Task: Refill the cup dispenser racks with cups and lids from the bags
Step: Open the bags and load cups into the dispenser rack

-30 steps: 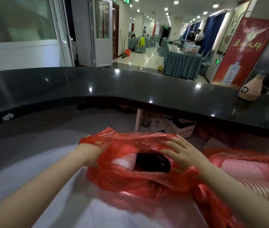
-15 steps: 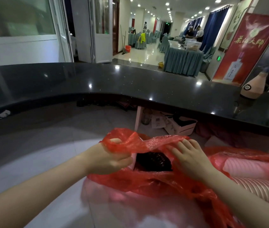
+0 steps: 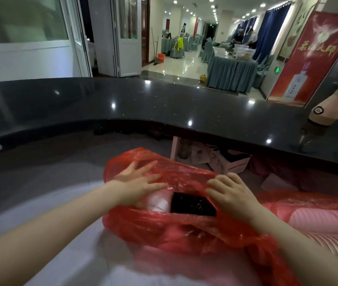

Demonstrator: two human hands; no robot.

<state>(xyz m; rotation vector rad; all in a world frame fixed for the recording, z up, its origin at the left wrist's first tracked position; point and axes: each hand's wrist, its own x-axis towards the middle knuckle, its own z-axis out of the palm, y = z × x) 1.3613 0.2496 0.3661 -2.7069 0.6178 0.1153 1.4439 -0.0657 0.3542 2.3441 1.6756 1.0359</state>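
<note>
On the red bag (image 3: 164, 228), left hand (image 3: 137, 186) now flat, grip released, right hand (image 3: 232, 195) fingers curled on plastic

Curved black counter (image 3: 164, 104) runs across the room, glossy, ceiling lights reflected on it. Beyond the counter: white folding doors (image 3: 122, 36) with glass panels, a frosted window (image 3: 21, 17) left of them. Past the doors, a bright hall with shiny floor (image 3: 184, 62), tables (image 3: 231, 74) in grey-blue cloth, blue curtains (image 3: 267, 27) and recessed ceiling lights. Red banner (image 3: 310, 54) stands at the counter's right end, a pink bottle (image 3: 325, 110) on the counter beside it. Boxes (image 3: 232, 162) sit under the counter.
</note>
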